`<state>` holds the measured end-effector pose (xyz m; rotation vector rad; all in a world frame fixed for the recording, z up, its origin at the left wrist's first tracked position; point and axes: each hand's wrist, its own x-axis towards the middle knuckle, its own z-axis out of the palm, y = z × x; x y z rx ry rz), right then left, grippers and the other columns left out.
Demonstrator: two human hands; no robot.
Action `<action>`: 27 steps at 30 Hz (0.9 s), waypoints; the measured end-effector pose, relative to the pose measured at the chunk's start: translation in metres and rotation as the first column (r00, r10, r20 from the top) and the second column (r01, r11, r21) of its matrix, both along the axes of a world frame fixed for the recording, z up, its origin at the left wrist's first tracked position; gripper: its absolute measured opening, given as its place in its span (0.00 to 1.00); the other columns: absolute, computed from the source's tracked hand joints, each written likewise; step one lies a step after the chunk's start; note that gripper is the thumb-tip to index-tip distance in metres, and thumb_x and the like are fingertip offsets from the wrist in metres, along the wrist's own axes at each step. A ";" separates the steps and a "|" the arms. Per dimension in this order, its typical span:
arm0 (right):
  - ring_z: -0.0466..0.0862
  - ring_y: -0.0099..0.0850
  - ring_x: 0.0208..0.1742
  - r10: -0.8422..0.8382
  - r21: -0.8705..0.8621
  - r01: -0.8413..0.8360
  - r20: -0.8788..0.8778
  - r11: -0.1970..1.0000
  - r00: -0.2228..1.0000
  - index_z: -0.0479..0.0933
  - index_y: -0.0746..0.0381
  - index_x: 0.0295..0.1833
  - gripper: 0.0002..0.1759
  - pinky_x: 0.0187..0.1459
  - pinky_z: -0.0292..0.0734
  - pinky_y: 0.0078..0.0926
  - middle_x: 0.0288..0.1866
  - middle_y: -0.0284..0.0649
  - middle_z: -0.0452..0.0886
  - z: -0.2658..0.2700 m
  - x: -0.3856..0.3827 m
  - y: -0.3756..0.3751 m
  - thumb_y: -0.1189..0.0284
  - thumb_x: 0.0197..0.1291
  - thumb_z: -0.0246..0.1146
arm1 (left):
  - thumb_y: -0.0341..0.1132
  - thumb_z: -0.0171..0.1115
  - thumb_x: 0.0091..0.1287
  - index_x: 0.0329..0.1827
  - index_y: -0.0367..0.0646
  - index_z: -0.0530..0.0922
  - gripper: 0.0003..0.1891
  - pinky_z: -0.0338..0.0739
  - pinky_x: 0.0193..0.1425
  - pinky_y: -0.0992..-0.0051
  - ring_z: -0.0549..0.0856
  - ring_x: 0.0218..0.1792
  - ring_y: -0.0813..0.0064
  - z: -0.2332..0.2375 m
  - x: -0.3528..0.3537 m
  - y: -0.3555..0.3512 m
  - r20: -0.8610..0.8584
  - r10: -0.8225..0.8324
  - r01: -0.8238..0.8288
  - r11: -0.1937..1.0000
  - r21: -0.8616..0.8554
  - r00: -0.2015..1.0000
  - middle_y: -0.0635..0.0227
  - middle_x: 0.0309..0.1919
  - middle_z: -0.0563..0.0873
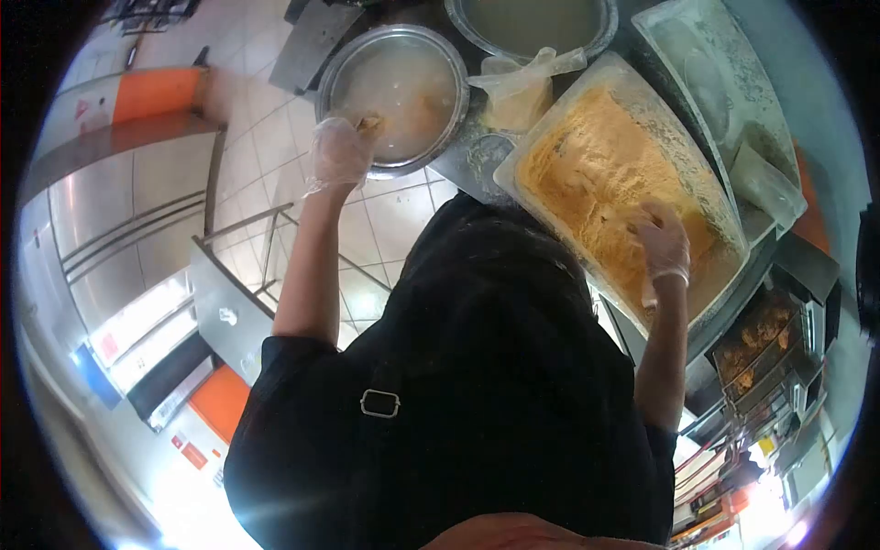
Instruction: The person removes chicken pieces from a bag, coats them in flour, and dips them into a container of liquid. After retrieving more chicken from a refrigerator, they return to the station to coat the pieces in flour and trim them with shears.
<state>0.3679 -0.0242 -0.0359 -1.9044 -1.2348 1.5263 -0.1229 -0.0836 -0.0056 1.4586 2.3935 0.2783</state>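
My left hand, in a clear plastic glove, hangs over the near left rim of a round metal bowl. Its fingers are closed around a small brownish piece that looks like food; the exact kind is not clear. Cloudy whitish liquid fills the bowl, with an orange-brown patch at its right side. My right hand, also gloved, reaches into a large translucent tub of orange-tan powdery breading. The right fingers are apart and slightly bent, touching the breading, and nothing shows in them.
A second metal bowl stands behind. Beside the tub are a whitish plastic bag and a long pale flour-dusted container. Browned food pieces lie in a tray at right. Steel counters stand on the left over tiled floor.
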 end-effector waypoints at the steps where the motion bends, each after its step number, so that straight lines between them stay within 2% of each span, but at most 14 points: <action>1: 0.88 0.32 0.49 0.096 0.039 -0.096 0.023 0.995 0.995 0.84 0.65 0.58 0.19 0.52 0.84 0.28 0.51 0.42 0.88 0.014 -0.027 0.003 0.71 0.63 0.71 | 0.42 0.67 0.67 0.46 0.45 0.91 0.13 0.81 0.50 0.56 0.89 0.45 0.48 -0.018 -0.019 -0.001 -0.006 0.000 -0.001 0.999 -0.049 1.000 0.48 0.42 0.90; 5: 0.87 0.43 0.57 0.436 0.156 -0.480 0.251 0.863 0.864 0.86 0.59 0.58 0.20 0.62 0.79 0.40 0.56 0.47 0.88 0.061 -0.157 0.019 0.61 0.66 0.65 | 0.46 0.66 0.69 0.45 0.42 0.89 0.16 0.81 0.48 0.52 0.88 0.44 0.45 -0.043 -0.050 0.005 0.009 -0.168 0.168 0.977 -0.130 0.986 0.46 0.40 0.89; 7: 0.85 0.48 0.60 0.599 0.249 -0.619 0.159 0.745 0.785 0.85 0.59 0.56 0.19 0.64 0.77 0.43 0.57 0.50 0.87 0.066 -0.215 0.027 0.59 0.69 0.61 | 0.42 0.63 0.71 0.43 0.42 0.88 0.13 0.81 0.51 0.52 0.87 0.47 0.46 -0.053 -0.056 0.006 -0.077 -0.446 0.435 0.891 -0.128 0.891 0.47 0.43 0.89; 10: 0.85 0.50 0.56 0.766 0.270 -0.793 0.223 0.546 0.603 0.84 0.62 0.49 0.16 0.58 0.79 0.45 0.50 0.51 0.87 0.002 -0.300 0.036 0.63 0.72 0.58 | 0.39 0.61 0.70 0.46 0.45 0.90 0.12 0.80 0.53 0.50 0.88 0.44 0.46 -0.084 -0.069 0.003 0.022 -0.409 0.409 0.912 -0.025 0.912 0.46 0.41 0.89; 11: 0.85 0.51 0.57 0.820 0.228 -0.852 0.243 0.471 0.518 0.84 0.62 0.46 0.15 0.58 0.78 0.47 0.49 0.52 0.87 -0.013 -0.321 0.038 0.63 0.73 0.56 | 0.40 0.61 0.70 0.46 0.44 0.89 0.13 0.80 0.54 0.50 0.88 0.45 0.46 -0.100 -0.078 0.001 -0.027 -0.417 0.411 0.904 -0.118 0.909 0.46 0.42 0.89; 12: 0.86 0.51 0.56 0.824 0.460 -0.825 0.289 0.327 0.488 0.83 0.61 0.46 0.13 0.58 0.78 0.49 0.48 0.51 0.86 -0.027 -0.326 0.035 0.65 0.72 0.56 | 0.40 0.61 0.70 0.46 0.43 0.89 0.13 0.80 0.55 0.50 0.88 0.47 0.45 -0.114 -0.084 0.001 -0.063 -0.446 0.426 0.882 -0.203 0.893 0.45 0.42 0.89; 14: 0.86 0.50 0.57 0.826 0.446 -0.864 0.379 0.233 0.418 0.83 0.60 0.50 0.13 0.60 0.78 0.50 0.50 0.51 0.86 -0.048 -0.344 0.027 0.66 0.73 0.55 | 0.36 0.60 0.71 0.42 0.40 0.88 0.11 0.81 0.55 0.52 0.88 0.48 0.46 -0.101 -0.073 0.007 -0.097 -0.472 0.437 0.863 -0.255 0.876 0.48 0.43 0.88; 16: 0.86 0.49 0.59 0.731 0.430 -0.898 0.581 0.096 0.356 0.82 0.59 0.53 0.13 0.62 0.78 0.51 0.52 0.50 0.86 -0.053 -0.356 0.028 0.67 0.74 0.55 | 0.36 0.59 0.71 0.41 0.39 0.87 0.11 0.81 0.55 0.52 0.87 0.47 0.45 -0.098 -0.081 0.013 0.013 -0.466 0.466 0.882 -0.073 0.885 0.47 0.42 0.87; 17: 0.86 0.49 0.59 0.724 0.416 -0.902 0.586 0.117 0.364 0.82 0.59 0.53 0.13 0.62 0.78 0.51 0.52 0.50 0.86 -0.036 -0.344 0.027 0.67 0.74 0.55 | 0.36 0.59 0.71 0.41 0.39 0.87 0.11 0.81 0.55 0.52 0.87 0.47 0.45 -0.086 -0.076 0.017 0.028 -0.486 0.487 0.871 -0.068 0.874 0.47 0.42 0.87; 21: 0.84 0.46 0.63 0.843 0.030 -0.887 0.297 0.462 0.449 0.81 0.61 0.58 0.16 0.67 0.76 0.44 0.55 0.50 0.86 0.052 -0.266 0.036 0.64 0.77 0.53 | 0.36 0.60 0.70 0.40 0.38 0.86 0.11 0.80 0.52 0.51 0.86 0.46 0.44 -0.036 -0.079 0.025 -0.103 -0.505 0.488 0.859 -0.156 0.857 0.47 0.39 0.87; 23: 0.82 0.46 0.66 0.679 0.026 -0.724 0.327 0.689 0.657 0.80 0.59 0.64 0.19 0.70 0.75 0.42 0.61 0.51 0.85 0.061 -0.190 0.021 0.65 0.79 0.50 | 0.36 0.59 0.71 0.41 0.37 0.86 0.12 0.79 0.49 0.53 0.86 0.45 0.46 0.022 -0.044 0.037 -0.012 -0.402 0.390 0.895 -0.215 0.916 0.47 0.39 0.87; 24: 0.82 0.46 0.67 0.669 -0.041 -0.749 0.483 0.661 0.565 0.79 0.59 0.67 0.20 0.71 0.74 0.42 0.64 0.50 0.84 0.028 -0.140 0.012 0.67 0.79 0.50 | 0.36 0.59 0.71 0.41 0.37 0.86 0.12 0.79 0.49 0.53 0.86 0.45 0.46 0.021 -0.034 0.035 -0.014 -0.402 0.389 0.895 -0.220 0.916 0.47 0.39 0.87; 26: 0.80 0.46 0.69 0.624 -0.171 -0.651 0.536 0.740 0.569 0.77 0.59 0.70 0.21 0.72 0.73 0.41 0.68 0.50 0.82 0.003 -0.069 0.006 0.69 0.77 0.51 | 0.36 0.58 0.74 0.48 0.37 0.84 0.11 0.82 0.46 0.60 0.87 0.39 0.52 0.018 -0.016 0.038 0.302 -0.674 0.609 0.738 0.290 0.674 0.50 0.35 0.86; 27: 0.79 0.46 0.70 0.607 -0.203 -0.594 0.484 0.779 0.630 0.77 0.59 0.71 0.21 0.72 0.73 0.41 0.68 0.50 0.81 0.002 -0.053 0.004 0.70 0.77 0.52 | 0.35 0.58 0.75 0.48 0.39 0.85 0.11 0.82 0.47 0.61 0.87 0.39 0.54 0.024 0.011 0.040 0.228 -0.738 0.669 0.673 0.314 0.635 0.53 0.36 0.86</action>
